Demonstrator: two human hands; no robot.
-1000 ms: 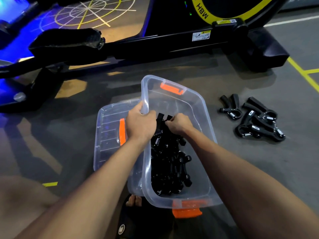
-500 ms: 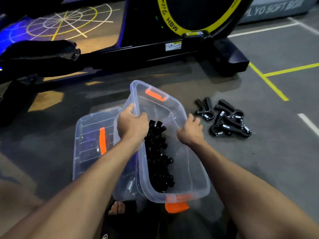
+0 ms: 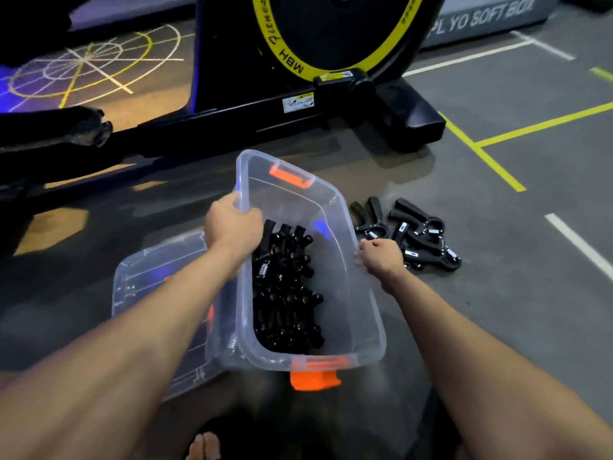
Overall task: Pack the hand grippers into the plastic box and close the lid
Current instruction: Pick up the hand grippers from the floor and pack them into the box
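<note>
A clear plastic box [image 3: 345, 234] with orange latches sits tilted toward the left on the floor. Several black hand grippers [image 3: 285, 293] lie heaped along its lower left side. My left hand [image 3: 232, 227] grips the box's left rim. Over the right rim my right hand [image 3: 381, 255] hovers with its fingers loosely curled and nothing held in it. A pile of several more black hand grippers [image 3: 414, 234] lies on the floor just right of the box. The clear lid [image 3: 156, 277] lies flat on the floor to the left, partly under my left forearm.
A black exercise machine with a yellow-ringed flywheel [image 3: 331, 44] stands right behind the box, its base bar [image 3: 232, 124] running left. Yellow and white lines [image 3: 481, 151] mark the grey floor at right. My bare foot [image 3: 204, 446] shows at the bottom edge.
My right hand came out of the box, where it was among the packed grippers, and moved over the right rim toward the floor pile. My left hand kept hold of the left rim.
</note>
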